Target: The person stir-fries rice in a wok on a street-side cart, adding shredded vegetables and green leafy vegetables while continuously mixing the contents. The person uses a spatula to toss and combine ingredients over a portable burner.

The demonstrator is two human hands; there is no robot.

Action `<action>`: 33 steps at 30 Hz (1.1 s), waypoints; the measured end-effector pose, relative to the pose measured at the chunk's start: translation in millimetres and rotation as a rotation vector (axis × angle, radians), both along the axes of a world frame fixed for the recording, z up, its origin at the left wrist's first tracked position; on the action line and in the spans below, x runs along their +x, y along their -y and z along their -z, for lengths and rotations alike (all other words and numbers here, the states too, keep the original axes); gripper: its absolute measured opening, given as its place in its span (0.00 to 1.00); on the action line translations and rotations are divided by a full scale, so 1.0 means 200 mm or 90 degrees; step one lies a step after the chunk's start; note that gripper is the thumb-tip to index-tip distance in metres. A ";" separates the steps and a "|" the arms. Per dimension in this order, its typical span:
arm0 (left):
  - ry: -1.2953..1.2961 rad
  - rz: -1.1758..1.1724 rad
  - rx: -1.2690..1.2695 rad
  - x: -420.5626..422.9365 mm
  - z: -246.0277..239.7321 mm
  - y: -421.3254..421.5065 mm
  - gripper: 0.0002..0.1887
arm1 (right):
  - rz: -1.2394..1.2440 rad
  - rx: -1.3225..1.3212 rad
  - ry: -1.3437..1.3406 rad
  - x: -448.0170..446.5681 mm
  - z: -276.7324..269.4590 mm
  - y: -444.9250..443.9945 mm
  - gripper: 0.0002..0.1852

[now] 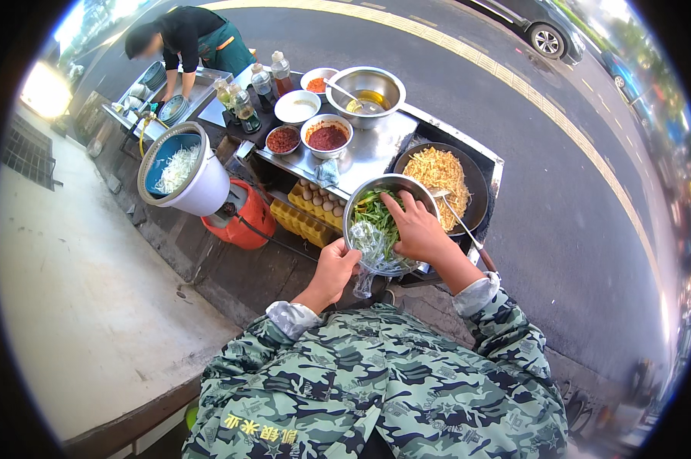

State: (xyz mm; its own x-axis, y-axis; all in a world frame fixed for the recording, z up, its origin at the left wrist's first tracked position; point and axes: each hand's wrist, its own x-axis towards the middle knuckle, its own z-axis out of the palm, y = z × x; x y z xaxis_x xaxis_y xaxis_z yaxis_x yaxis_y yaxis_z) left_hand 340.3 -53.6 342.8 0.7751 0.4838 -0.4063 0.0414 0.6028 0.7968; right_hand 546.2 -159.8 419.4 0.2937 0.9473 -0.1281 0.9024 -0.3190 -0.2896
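My left hand (332, 271) grips the near left rim of a steel bowl (364, 186), together with some clear plastic film. Chopped green leafy vegetables (377, 215) fill the bowl, partly covered by crumpled clear plastic (368, 241). My right hand (417, 224) reaches into the bowl from the right, its fingers spread on the greens; whether it pinches any is hidden. Just right of the bowl, a dark wok (478, 178) on the stove holds yellowish shredded food (437, 166). A metal ladle (463, 224) lies in the wok, its dark handle sticking out over the near edge.
Bowls of red sauce (327, 137), squeeze bottles (280, 72) and a steel bowl of oil (374, 86) stand on the metal cart (380, 149). Egg trays (302, 221) sit below. Left are a white bucket (208, 183) and red gas cylinder (245, 229). A co-worker (190, 40) handles plates.
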 end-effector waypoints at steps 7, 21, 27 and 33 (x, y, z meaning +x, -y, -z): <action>-0.048 0.049 -0.041 0.03 0.00 0.06 0.08 | 0.031 0.098 -0.152 0.14 -0.04 0.13 0.21; -0.064 0.182 0.005 0.33 0.03 0.15 0.08 | 0.121 0.036 -0.111 0.22 0.14 0.15 0.32; -0.093 0.188 -0.044 0.46 0.03 0.18 0.10 | 0.160 -0.025 -0.104 0.30 0.13 0.19 0.31; -0.147 0.217 -0.032 0.58 0.08 0.20 0.10 | 0.102 -0.028 -0.146 0.50 0.29 0.22 0.28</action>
State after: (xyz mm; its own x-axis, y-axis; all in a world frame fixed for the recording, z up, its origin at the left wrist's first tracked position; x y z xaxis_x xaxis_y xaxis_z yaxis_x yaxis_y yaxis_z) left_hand 457.1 -93.0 327.6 0.7734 0.1905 -0.6046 0.4193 0.5615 0.7134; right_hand 646.7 -204.8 362.0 0.3980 0.8830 -0.2490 0.7516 -0.4695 -0.4633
